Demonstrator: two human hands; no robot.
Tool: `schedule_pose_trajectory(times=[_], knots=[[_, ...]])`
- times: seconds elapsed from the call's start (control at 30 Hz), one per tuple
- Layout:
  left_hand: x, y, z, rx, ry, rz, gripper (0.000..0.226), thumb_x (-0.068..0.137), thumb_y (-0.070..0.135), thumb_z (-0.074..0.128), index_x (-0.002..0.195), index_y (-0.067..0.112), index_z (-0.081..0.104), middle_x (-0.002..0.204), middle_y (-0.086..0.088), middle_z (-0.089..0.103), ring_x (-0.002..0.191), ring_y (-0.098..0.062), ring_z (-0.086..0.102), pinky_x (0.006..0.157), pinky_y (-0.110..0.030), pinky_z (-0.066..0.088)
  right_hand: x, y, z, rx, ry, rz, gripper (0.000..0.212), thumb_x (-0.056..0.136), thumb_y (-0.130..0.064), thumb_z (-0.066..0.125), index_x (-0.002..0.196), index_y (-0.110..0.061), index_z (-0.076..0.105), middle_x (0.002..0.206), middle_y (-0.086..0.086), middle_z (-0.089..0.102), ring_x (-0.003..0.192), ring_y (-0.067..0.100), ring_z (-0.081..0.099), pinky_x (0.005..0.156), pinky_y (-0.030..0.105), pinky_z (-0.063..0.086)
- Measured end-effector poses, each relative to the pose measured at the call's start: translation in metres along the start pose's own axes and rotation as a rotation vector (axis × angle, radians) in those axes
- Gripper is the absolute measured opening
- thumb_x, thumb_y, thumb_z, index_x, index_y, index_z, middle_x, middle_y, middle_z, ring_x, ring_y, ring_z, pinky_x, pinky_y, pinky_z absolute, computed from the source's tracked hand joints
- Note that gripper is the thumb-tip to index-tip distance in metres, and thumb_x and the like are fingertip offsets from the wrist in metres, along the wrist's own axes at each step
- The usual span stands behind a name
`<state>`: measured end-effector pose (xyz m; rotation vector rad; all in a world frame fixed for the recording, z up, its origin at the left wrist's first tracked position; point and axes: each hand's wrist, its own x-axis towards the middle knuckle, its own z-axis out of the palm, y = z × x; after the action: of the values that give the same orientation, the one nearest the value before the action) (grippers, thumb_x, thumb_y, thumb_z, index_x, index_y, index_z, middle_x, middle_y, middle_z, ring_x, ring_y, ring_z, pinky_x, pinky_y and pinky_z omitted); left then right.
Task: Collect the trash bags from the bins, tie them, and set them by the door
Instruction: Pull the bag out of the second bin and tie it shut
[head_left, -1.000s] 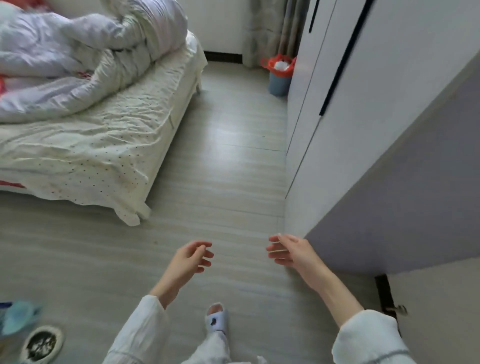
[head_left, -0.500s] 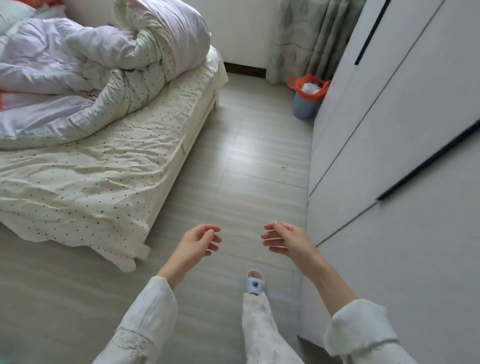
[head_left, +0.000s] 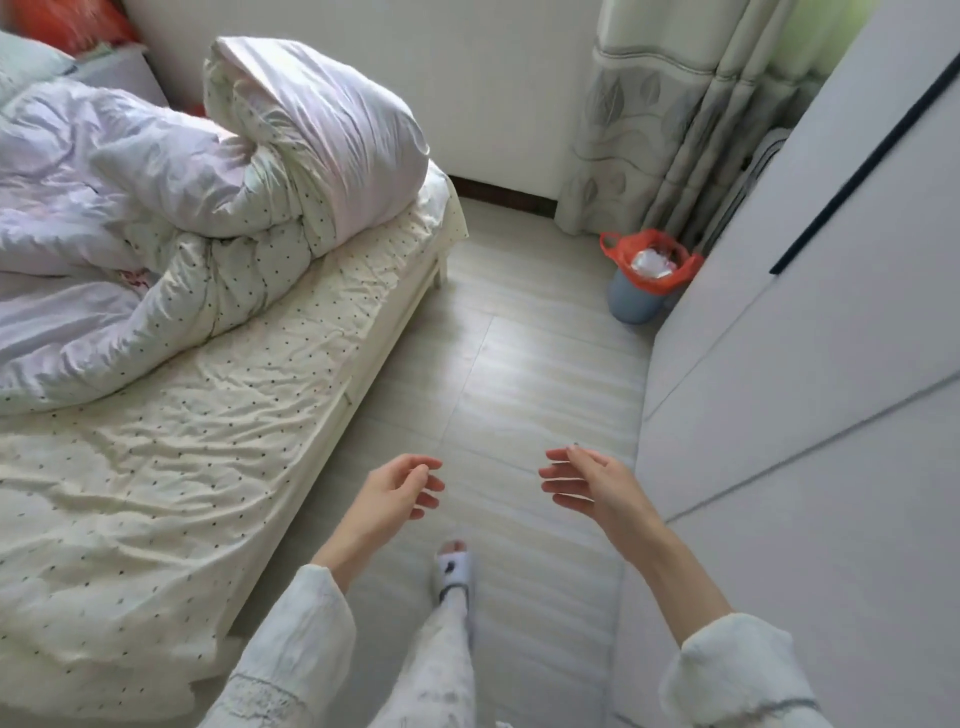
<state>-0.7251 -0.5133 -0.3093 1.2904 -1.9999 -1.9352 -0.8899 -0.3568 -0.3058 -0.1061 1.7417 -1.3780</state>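
A small blue-grey bin (head_left: 635, 301) stands on the floor in the far right corner, against the wardrobe and below the curtain. An orange trash bag (head_left: 618, 248) lines it, its rim folded over the edge, with white crumpled waste inside. My left hand (head_left: 396, 488) and my right hand (head_left: 587, 480) hover in front of me above the floor, well short of the bin. Both hold nothing, with fingers loosely curled.
A bed (head_left: 171, 467) with a dotted sheet and a bunched quilt (head_left: 218, 171) fills the left side. A white wardrobe (head_left: 810, 395) runs along the right. A strip of pale floor (head_left: 524, 364) leads between them to the bin. My slippered foot (head_left: 456, 566) is below my hands.
The view has advanced along the aisle between bed and wardrobe, so the bin looks larger and nearer. My hands stay raised and empty in front of me.
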Motion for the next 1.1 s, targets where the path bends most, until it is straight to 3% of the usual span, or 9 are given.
schedule_pose_trajectory(times=[0.2,0.37,0.57,0.8,0.9,1.03,1.1], knots=[[0.175,0.083,0.002,-0.002,-0.069,0.031,0.022,0.096,0.013,0.038,0.094,0.019,0.059,0.083,-0.001,0.063,0.069,-0.013,0.059,0.063,-0.022,0.044,0.149,-0.099,-0.013,-0.052,0.049,-0.012,0.027,0.099,-0.022,0.039,0.099,-0.008,0.062,0.083,0.005,0.067,0.075,0.018,0.063,0.074,0.027,0.05],[0.308,0.178,-0.01,-0.002,-0.065,0.082,0.025,0.096,0.013,0.037,0.089,0.024,0.059,0.083,-0.001,0.063,0.069,-0.013,0.059,0.064,-0.023,0.043,0.263,-0.2,-0.013,-0.137,0.044,-0.045,0.027,0.099,-0.023,0.039,0.088,-0.015,0.063,0.081,0.003,0.068,0.074,0.016,0.064,0.072,0.026,0.05],[0.442,0.26,-0.003,0.019,-0.083,0.078,0.022,0.096,0.014,0.038,0.098,0.017,0.059,0.084,-0.001,0.063,0.07,-0.013,0.06,0.065,-0.022,0.045,0.392,-0.29,-0.032,-0.131,0.037,-0.044,0.027,0.099,-0.022,0.039,0.087,-0.015,0.062,0.08,0.003,0.068,0.072,0.015,0.064,0.07,0.026,0.049],[0.613,0.343,0.024,-0.041,-0.012,0.045,0.026,0.096,0.013,0.037,0.088,0.025,0.059,0.084,-0.002,0.063,0.07,-0.014,0.06,0.065,-0.023,0.044,0.569,-0.404,-0.067,-0.17,-0.035,-0.056,0.028,0.099,-0.023,0.039,0.084,-0.016,0.061,0.076,0.001,0.067,0.069,0.014,0.063,0.065,0.023,0.048],[0.679,0.389,0.031,-0.053,0.001,0.042,0.024,0.096,0.014,0.037,0.093,0.022,0.059,0.083,0.0,0.063,0.07,-0.012,0.06,0.064,-0.021,0.044,0.636,-0.464,-0.079,-0.204,-0.063,-0.059,0.028,0.099,-0.024,0.039,0.085,-0.016,0.061,0.076,0.001,0.067,0.066,0.011,0.063,0.065,0.022,0.048],[0.758,0.439,0.022,-0.1,0.048,0.035,0.025,0.097,0.012,0.036,0.09,0.023,0.058,0.079,0.002,0.062,0.059,-0.002,0.06,0.058,-0.015,0.043,0.72,-0.533,-0.077,-0.264,-0.122,-0.044,0.027,0.098,-0.025,0.039,0.092,-0.013,0.063,0.077,0.001,0.068,0.07,0.015,0.064,0.07,0.025,0.05],[0.799,0.453,0.011,-0.149,0.111,0.009,0.028,0.097,0.011,0.036,0.086,0.025,0.057,0.078,0.002,0.061,0.061,-0.007,0.059,0.057,-0.016,0.043,0.762,-0.561,-0.068,-0.298,-0.166,-0.034,0.027,0.098,-0.025,0.039,0.093,-0.012,0.063,0.078,0.001,0.068,0.072,0.016,0.064,0.07,0.025,0.05]])
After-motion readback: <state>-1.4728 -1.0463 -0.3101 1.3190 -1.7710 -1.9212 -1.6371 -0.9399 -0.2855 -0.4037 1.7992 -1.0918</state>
